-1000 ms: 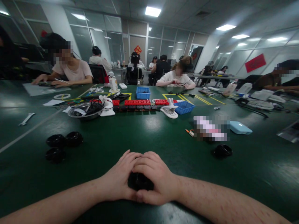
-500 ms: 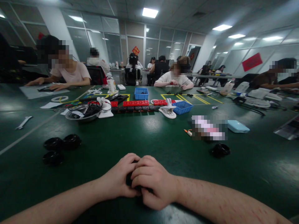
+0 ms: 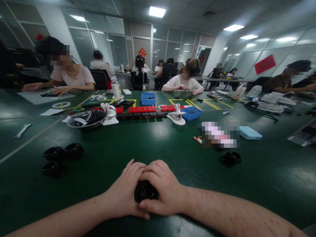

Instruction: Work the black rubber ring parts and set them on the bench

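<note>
Between my two hands, close to the near side of the green table, is a glossy black round part with a hollow in its top. My left hand curves round its left side, fingers pointing away from me and thumb toward the front. From the right, my right hand wraps over it, fingers on the far side and thumb along the near edge. Three black round parts like it sit grouped at the left. One more black round part stands at the right.
Farther back are a clear bowl of black cables, white clamps, red socket strips and blue bins. A light-blue case lies at right, a wrench at far left. Several people work across the table.
My hands have parted slightly and the right fingers have shifted upward, so the black part's hollow top now shows. The view has moved a little; the other table items look unmoved.
</note>
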A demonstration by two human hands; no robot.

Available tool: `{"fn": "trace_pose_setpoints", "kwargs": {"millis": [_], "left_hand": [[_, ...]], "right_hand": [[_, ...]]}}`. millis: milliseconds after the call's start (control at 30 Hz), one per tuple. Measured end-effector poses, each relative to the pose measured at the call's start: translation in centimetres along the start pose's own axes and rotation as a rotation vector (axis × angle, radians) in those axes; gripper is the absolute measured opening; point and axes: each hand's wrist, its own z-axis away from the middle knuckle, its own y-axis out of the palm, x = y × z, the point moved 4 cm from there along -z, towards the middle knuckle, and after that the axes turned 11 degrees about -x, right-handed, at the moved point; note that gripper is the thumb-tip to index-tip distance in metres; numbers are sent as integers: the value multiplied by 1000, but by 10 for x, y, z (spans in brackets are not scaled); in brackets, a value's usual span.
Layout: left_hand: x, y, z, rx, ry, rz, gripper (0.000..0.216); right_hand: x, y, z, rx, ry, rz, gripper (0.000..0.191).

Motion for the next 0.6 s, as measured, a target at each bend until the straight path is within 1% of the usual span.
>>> {"fn": "trace_pose_setpoints", "kwargs": {"millis": [67, 133, 233, 300, 367, 400, 500, 600], "left_hand": [[-1, 2, 2, -29, -31, -14, 78], [-2, 2, 2, -38, -61, -17, 63], [-6, 0, 0, -21, -82, 1, 42], [-9, -3, -3, -9, -82, 28, 36], [-12, -5, -5, 4, -76, 51, 35], [-13, -6, -5, 9, -68, 55, 35], [-16, -8, -5, 14, -26, 52, 37], [-14, -6, -4, 29, -4, 53, 53]], "right_hand": [[-2, 2, 2, -3, 37, 32, 56], [-4, 4, 4, 15, 51, 41, 55], [-6, 7, 5, 90, 41, 64, 44], [-6, 9, 5, 141, 20, 62, 32], [-3, 9, 4, 167, -28, 13, 19], [-1, 9, 4, 176, -64, -23, 17], [7, 9, 4, 208, -178, -108, 21], [11, 7, 4, 199, -216, -125, 25]]}}
